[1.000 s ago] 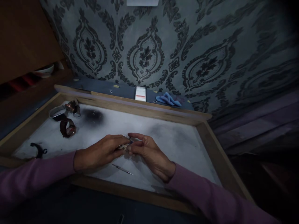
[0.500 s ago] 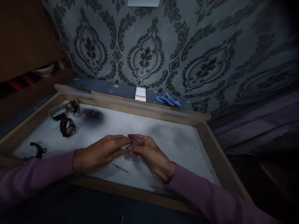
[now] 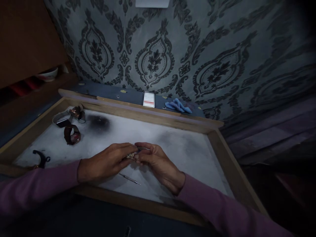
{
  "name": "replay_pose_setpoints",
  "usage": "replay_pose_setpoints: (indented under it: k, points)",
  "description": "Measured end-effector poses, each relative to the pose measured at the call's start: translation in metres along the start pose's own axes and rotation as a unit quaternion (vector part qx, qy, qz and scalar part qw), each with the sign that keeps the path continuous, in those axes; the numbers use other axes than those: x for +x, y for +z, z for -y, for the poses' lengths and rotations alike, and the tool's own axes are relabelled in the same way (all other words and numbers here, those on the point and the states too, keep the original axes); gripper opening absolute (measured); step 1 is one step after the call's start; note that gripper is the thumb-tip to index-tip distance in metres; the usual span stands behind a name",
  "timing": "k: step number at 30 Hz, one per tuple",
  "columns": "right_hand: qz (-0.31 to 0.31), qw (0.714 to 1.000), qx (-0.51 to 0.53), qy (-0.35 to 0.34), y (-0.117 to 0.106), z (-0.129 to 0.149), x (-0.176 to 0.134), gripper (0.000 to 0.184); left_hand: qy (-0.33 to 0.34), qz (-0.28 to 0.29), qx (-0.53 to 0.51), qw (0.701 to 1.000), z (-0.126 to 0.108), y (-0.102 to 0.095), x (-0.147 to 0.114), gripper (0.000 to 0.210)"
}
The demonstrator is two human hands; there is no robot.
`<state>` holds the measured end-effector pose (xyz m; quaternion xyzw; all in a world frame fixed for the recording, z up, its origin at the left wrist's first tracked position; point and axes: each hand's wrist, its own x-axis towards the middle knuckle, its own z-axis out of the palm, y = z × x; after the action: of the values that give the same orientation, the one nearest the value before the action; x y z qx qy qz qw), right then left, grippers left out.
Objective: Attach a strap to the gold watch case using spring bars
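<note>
Over the middle of the shallow tray, my left hand (image 3: 108,161) and my right hand (image 3: 159,164) meet fingertip to fingertip. Between them they pinch a small gold-and-silver wristwatch (image 3: 130,155), mostly covered by the fingers. My left fingers close over its left side and top. My right thumb and fingers grip its right end, where a bit of dark material shows. A thin metal double-ended tool (image 3: 130,179) lies on the white tray floor just below the hands, touched by neither.
A wooden frame (image 3: 158,116) walls the tray. At its left lie a brown strap watch (image 3: 72,135), several other watches (image 3: 77,113) and a black curved strap (image 3: 40,159). Behind the far wall are a small white box (image 3: 148,99) and a blue cloth (image 3: 178,105).
The wristwatch has tilted slightly between the fingers. Both hands keep nearly the same place and hold; the view has shifted very slightly.
</note>
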<state>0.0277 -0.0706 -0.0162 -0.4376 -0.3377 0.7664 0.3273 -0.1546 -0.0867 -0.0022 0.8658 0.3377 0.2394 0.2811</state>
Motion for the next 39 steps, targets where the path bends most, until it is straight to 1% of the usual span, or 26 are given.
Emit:
replay_pose_setpoints:
  k: [7, 13, 20, 26, 29, 39]
  points:
    - [0.01, 1.0, -0.005, -0.002, -0.0019, -0.0022, 0.0018, 0.042, 0.006, -0.025, -0.006, 1.0, -0.0001, 0.0018, -0.0005, 0.015]
    - [0.007, 1.0, -0.003, -0.006, -0.0031, -0.0028, 0.0038, 0.045, -0.003, -0.033, -0.002, 0.999, 0.0016, 0.0036, -0.0031, 0.028]
    - [0.021, 1.0, -0.001, -0.015, -0.0036, -0.0022, 0.0026, 0.046, -0.008, -0.026, -0.016, 1.0, 0.0012, 0.0032, -0.0024, 0.021]
    - [0.019, 0.999, -0.024, -0.016, -0.0027, 0.0004, 0.0016, 0.055, -0.011, -0.011, -0.037, 0.999, 0.0019, 0.0003, -0.002, 0.016]
    - [0.02, 0.999, -0.026, -0.014, -0.0025, 0.0002, 0.0021, 0.054, -0.009, -0.01, -0.047, 0.999, 0.0028, -0.0001, -0.002, 0.016]
    - [0.019, 0.999, -0.027, -0.007, -0.0031, -0.0005, 0.0021, 0.053, -0.032, 0.002, -0.062, 0.998, 0.0009, -0.0015, 0.0005, 0.016]
